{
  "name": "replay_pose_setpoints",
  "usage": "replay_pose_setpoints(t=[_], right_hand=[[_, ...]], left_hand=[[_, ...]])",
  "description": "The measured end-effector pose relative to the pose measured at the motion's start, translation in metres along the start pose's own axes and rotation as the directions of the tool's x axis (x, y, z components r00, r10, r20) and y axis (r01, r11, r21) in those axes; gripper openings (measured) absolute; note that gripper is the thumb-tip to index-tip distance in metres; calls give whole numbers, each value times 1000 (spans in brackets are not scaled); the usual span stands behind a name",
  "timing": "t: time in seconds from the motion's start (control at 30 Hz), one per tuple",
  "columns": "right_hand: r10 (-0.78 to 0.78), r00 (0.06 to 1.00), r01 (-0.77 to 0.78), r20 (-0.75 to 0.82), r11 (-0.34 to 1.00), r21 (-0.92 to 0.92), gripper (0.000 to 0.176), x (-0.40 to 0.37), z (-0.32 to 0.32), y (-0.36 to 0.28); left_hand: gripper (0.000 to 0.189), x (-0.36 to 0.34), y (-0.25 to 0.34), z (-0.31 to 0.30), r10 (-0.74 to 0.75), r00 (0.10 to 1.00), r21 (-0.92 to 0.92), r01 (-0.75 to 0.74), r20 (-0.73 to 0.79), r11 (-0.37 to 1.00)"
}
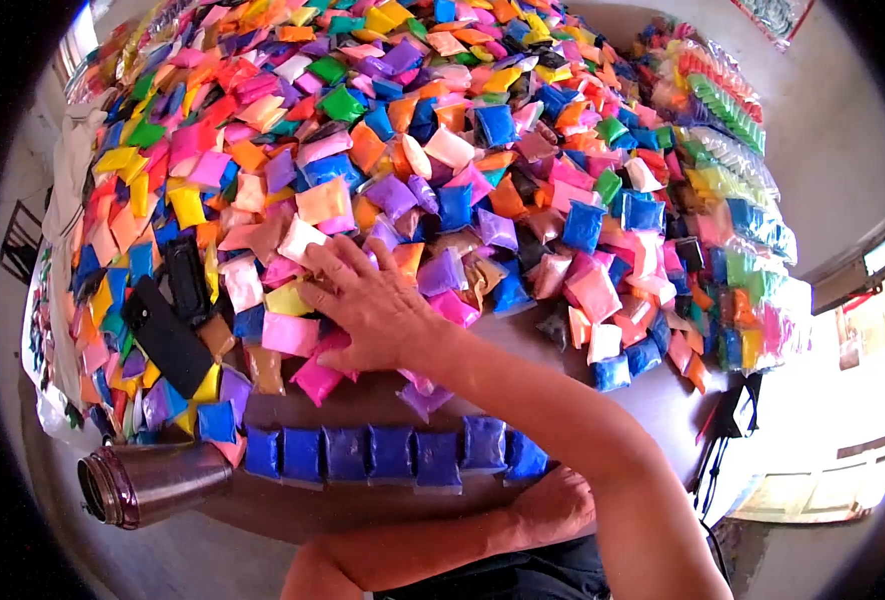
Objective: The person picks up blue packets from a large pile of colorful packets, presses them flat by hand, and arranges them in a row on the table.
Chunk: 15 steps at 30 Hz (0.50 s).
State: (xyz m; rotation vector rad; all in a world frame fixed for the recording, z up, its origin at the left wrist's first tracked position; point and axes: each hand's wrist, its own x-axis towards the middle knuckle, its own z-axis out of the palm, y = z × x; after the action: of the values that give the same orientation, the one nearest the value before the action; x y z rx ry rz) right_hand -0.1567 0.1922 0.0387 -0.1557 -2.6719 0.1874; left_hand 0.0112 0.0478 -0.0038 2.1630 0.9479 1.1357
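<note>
My right hand point(377, 310) reaches over the front of a big heap of small colourful packets point(392, 195), palm down with its fingers spread. Its fingertips lie at a whitish packet point(302, 240) and a yellow packet point(288, 298); its thumb is by a bright pink packet point(317, 375). My left hand point(554, 505) rests near the table's front edge, below my right forearm, its fingers mostly hidden. Close to it, a row of dark blue packets point(345, 454) lies side by side along the table edge.
A black phone point(169, 335) lies on the packets at left, beside a black tray-like object point(187, 280). A metal bottle point(157, 483) lies on its side at the front left. Clear bags of sorted packets point(727, 200) are stacked at right. The brown table point(502, 365) shows between.
</note>
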Motion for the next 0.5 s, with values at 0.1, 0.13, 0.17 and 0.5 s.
replay_pose_setpoints(t=[0.1,0.13,0.17,0.5], right_hand=[[47,995,-40,-91,997,73,64,1,2,28],[66,991,-64,-118,998,27,57,-2,-2,39],[86,986,-90,-145,996,-19,51,-6,-7,51],[144,957,-221,-252,924,-311,24,-57,-82,158]], left_hand=[[17,-6,-5,7,39,988,-42,-46,-150,998],[17,-8,-5,6,20,998,-50,-23,-63,998],[17,-9,-5,6,11,998,-51,-15,-64,999],[21,-10,-4,8,-77,994,-48,81,80,996]])
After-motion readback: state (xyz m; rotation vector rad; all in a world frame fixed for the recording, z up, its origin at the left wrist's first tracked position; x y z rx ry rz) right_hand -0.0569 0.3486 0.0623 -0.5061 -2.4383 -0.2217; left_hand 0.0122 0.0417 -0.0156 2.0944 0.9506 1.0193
